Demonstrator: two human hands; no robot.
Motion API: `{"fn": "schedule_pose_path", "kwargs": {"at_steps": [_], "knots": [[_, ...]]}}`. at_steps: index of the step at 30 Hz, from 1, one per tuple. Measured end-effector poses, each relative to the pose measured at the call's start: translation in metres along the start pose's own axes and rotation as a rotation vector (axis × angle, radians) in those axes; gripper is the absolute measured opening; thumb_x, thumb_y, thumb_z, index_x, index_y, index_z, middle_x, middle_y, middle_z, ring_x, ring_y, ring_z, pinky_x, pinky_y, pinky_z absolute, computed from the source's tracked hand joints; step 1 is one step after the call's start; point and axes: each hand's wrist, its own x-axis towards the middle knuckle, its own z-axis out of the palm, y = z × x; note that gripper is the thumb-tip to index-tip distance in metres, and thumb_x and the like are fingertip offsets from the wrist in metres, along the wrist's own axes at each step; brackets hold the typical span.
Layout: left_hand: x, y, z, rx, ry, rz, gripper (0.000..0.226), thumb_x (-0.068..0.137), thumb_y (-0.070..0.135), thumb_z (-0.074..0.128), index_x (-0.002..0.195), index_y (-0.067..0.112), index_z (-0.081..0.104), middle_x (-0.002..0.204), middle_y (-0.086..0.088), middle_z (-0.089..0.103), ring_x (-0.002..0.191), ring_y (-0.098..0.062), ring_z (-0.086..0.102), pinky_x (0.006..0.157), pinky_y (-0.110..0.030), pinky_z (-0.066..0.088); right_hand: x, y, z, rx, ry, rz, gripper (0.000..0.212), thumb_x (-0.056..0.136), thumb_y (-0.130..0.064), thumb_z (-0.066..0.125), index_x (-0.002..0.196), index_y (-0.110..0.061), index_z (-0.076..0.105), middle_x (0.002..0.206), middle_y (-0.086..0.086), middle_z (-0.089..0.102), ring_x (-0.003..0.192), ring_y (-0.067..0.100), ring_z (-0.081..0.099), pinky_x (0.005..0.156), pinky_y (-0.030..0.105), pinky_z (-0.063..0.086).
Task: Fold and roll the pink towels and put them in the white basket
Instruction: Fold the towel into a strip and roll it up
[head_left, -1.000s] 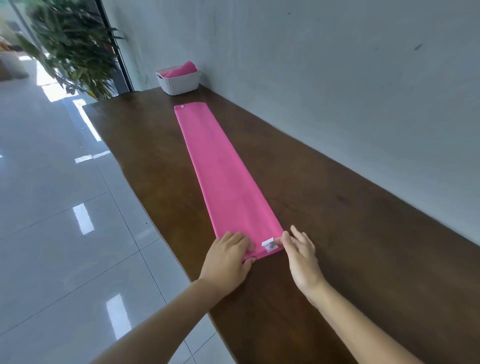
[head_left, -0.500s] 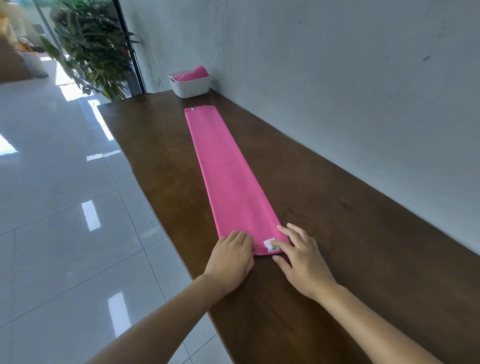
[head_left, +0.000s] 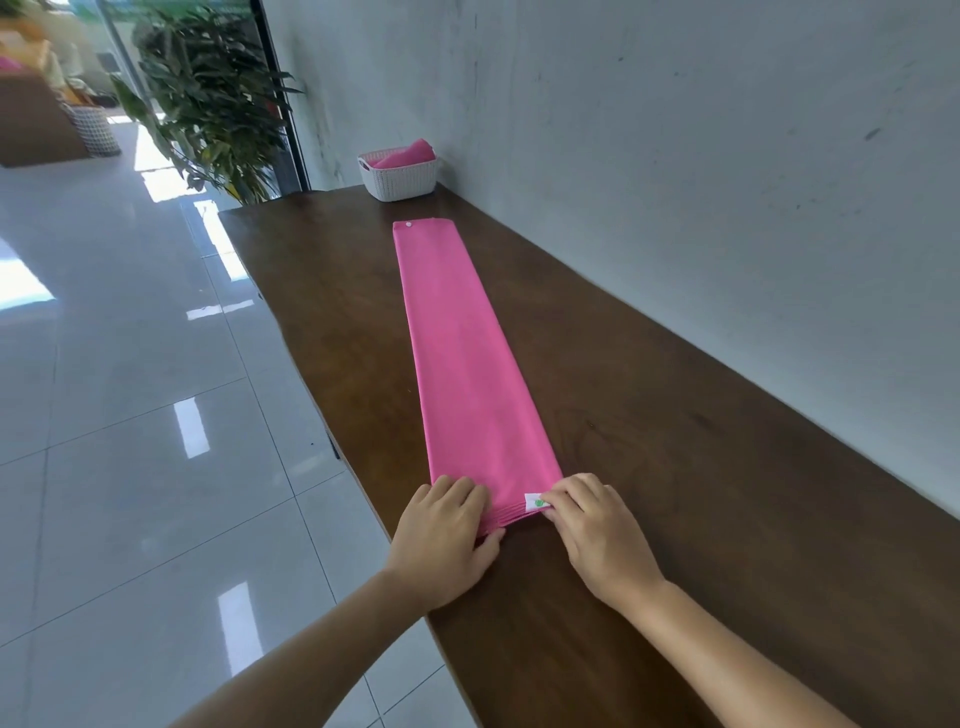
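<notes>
So the pink towel (head_left: 462, 364) was folded into one long skinny strip, lying flat on the dark wooden table (head_left: 675, 467) and running lengthwise away from the person toward the far end. Both hands were down at the near end of it. The left hand (head_left: 447, 540) sat on the near left corner with its fingers curled over the edge and the thumb tucked against the hem, so it had hold of the cloth. The right hand (head_left: 597, 535) was on the near right corner, fingers bent and pinching the edge right by the little white label (head_left: 535, 502). The end looked slightly bunched between the two hands. At the far end of the strip there was a small white snap (head_left: 408, 225) in the corner. Just past that, the white basket (head_left: 400, 179) stood against the grey wall (head_left: 675, 130), not touching the strip, with a rolled towel (head_left: 410, 153) already inside. A leafy plant (head_left: 208, 98) stood beyond the table on the shiny tiled floor (head_left: 130, 415).
</notes>
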Motion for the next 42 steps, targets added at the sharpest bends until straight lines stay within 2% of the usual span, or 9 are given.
{"fn": "schedule_pose_path", "kwargs": {"at_steps": [5,11,15,22,25,29,33,37,42], "knots": [[-0.008,-0.003,0.010,0.068,0.118,0.015,0.027,0.097,0.051,0.049,0.096,0.026,0.060,0.093,0.010,0.062,0.081,-0.012,0.056,0.070,-0.027,0.049,0.003,-0.004,0.001,0.028,0.018,0.094,0.017,0.093,-0.027,0.064,0.102,-0.016,0.074,0.096,-0.006,0.061,0.092,0.014,0.055,0.075,0.031,0.053],[-0.006,-0.001,0.000,-0.099,0.029,-0.193,0.027,0.102,0.051,0.047,0.092,0.027,0.057,0.092,0.012,0.061,0.082,-0.008,0.046,0.080,-0.026,0.044,0.009,-0.008,-0.004,0.088,-0.072,0.193,0.014,0.092,-0.032,0.067,0.099,-0.020,0.071,0.094,-0.008,0.064,0.085,0.011,0.056,0.072,0.025,0.052],[-0.003,-0.002,-0.009,-0.178,-0.043,-0.347,0.027,0.099,0.053,0.054,0.088,0.028,0.056,0.085,0.015,0.060,0.081,-0.008,0.051,0.075,-0.024,0.036,0.012,-0.011,-0.016,0.073,-0.205,0.178,0.015,0.094,-0.035,0.067,0.102,-0.022,0.069,0.096,-0.012,0.063,0.088,0.006,0.050,0.075,0.016,0.040],[0.002,0.000,-0.021,-0.243,-0.096,-0.531,0.027,0.094,0.051,0.064,0.091,0.026,0.055,0.084,0.012,0.062,0.074,-0.006,0.057,0.064,-0.021,0.045,0.033,-0.021,-0.023,0.124,-0.379,0.350,0.021,0.099,-0.044,0.057,0.099,-0.025,0.064,0.096,-0.012,0.059,0.094,0.008,0.051,0.079,0.022,0.043],[0.003,0.004,-0.023,-0.275,-0.041,-0.545,0.021,0.094,0.042,0.066,0.097,0.028,0.052,0.091,0.013,0.062,0.080,-0.007,0.059,0.073,-0.025,0.053,0.040,-0.020,-0.025,0.095,-0.397,0.385,0.025,0.097,-0.049,0.060,0.090,-0.025,0.062,0.094,-0.010,0.062,0.094,0.011,0.054,0.083,0.029,0.048],[-0.002,0.008,-0.020,-0.192,0.089,-0.423,0.015,0.093,0.032,0.067,0.097,0.027,0.054,0.099,0.012,0.059,0.089,-0.011,0.050,0.081,-0.026,0.049,0.043,-0.018,-0.028,0.045,-0.317,0.327,0.027,0.091,-0.050,0.067,0.092,-0.024,0.059,0.093,-0.012,0.056,0.087,0.008,0.052,0.073,0.019,0.040],[-0.008,0.006,-0.010,-0.047,0.268,-0.032,0.022,0.080,0.010,0.080,0.088,0.015,0.060,0.082,0.001,0.060,0.072,-0.017,0.051,0.063,-0.027,0.044,0.034,-0.019,-0.021,-0.010,-0.225,0.035,0.018,0.085,-0.023,0.081,0.092,-0.020,0.065,0.089,-0.010,0.057,0.074,0.001,0.048,0.063,0.006,0.027],[-0.014,0.002,-0.002,0.012,0.276,0.087,0.028,0.077,0.008,0.083,0.092,0.014,0.060,0.083,0.000,0.059,0.071,-0.017,0.054,0.058,-0.027,0.049,0.027,-0.018,-0.022,-0.032,-0.175,-0.136,0.026,0.075,-0.003,0.085,0.093,-0.015,0.070,0.087,-0.003,0.064,0.071,0.007,0.061,0.065,0.011,0.043],[-0.018,-0.007,0.005,0.029,0.272,0.125,0.025,0.079,0.011,0.083,0.091,0.014,0.061,0.084,0.000,0.059,0.072,-0.017,0.055,0.059,-0.028,0.052,0.017,-0.016,-0.024,-0.162,-0.099,-0.354,0.029,0.068,-0.004,0.088,0.094,-0.010,0.075,0.085,0.004,0.068,0.069,0.016,0.065,0.063,0.026,0.058]]}}
